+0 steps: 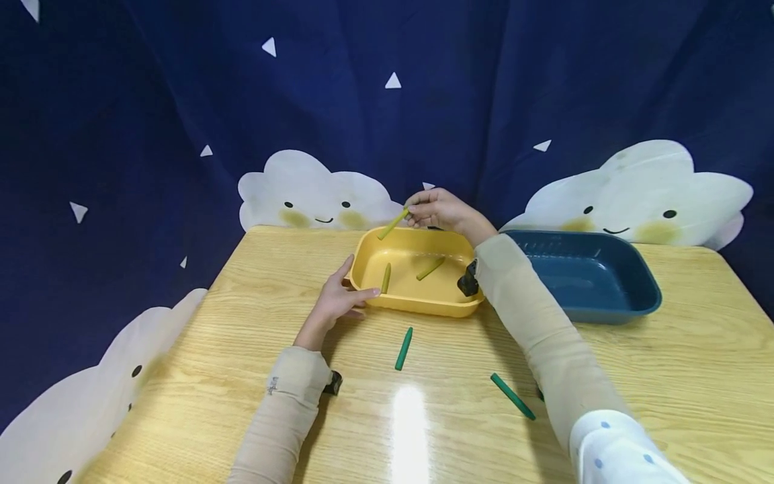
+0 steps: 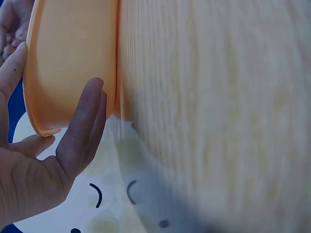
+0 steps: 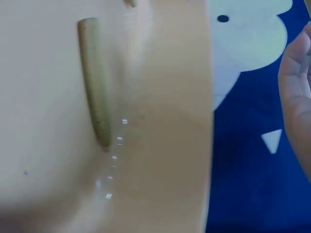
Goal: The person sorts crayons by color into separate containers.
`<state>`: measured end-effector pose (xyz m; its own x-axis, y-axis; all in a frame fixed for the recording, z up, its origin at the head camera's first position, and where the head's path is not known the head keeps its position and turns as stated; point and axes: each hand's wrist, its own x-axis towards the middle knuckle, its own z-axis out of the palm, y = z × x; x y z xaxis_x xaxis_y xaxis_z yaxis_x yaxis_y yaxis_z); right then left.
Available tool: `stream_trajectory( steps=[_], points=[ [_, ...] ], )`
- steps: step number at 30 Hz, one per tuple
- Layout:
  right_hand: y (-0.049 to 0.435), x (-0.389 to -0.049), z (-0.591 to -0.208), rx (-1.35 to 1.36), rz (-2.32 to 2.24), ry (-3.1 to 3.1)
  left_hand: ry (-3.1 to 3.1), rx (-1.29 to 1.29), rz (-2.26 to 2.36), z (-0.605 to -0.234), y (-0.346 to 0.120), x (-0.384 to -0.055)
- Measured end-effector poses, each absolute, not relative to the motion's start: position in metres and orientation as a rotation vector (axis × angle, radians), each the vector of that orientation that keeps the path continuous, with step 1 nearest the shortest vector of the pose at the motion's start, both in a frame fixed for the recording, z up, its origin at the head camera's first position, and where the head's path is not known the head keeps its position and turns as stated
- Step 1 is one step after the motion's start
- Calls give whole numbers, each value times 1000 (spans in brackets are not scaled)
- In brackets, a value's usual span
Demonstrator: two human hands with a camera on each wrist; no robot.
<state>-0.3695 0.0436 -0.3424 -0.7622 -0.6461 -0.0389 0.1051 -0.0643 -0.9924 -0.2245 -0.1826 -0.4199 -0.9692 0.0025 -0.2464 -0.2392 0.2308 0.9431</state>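
Observation:
My right hand (image 1: 444, 211) pinches an olive-yellow crayon (image 1: 393, 224) over the far left rim of a yellow tray (image 1: 423, 306). Another crayon of that colour (image 1: 385, 277) leans by the tray's near left wall, and one more (image 1: 431, 269) lies across its floor; the right wrist view shows a crayon (image 3: 95, 82) up close inside. With the thumb over the rim and fingers along the outer wall, my left hand (image 1: 336, 296) holds the tray's near left corner. In the left wrist view, two long fingers (image 2: 85, 119) lie against the tray's outside (image 2: 73, 48).
To the right stands a dark blue tray (image 1: 605, 313), partly behind my right sleeve. On the wooden table (image 1: 254, 376) lie two green crayons, one (image 1: 404, 348) just in front of the yellow tray, the other (image 1: 512, 396) nearer the right forearm. A navy curtain (image 1: 338, 101) hangs behind.

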Motion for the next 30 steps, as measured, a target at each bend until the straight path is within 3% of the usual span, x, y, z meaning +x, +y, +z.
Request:
stream_trajectory(
  steps=[12,30],
  points=[
    [43,-377,-376,-537,-1757,1732,2292,-222,1833,-420,-180,-224],
    [37,-376,-396,-601,-1273,1859,2297,-201,1837,-417,-182,-222]
  ],
)
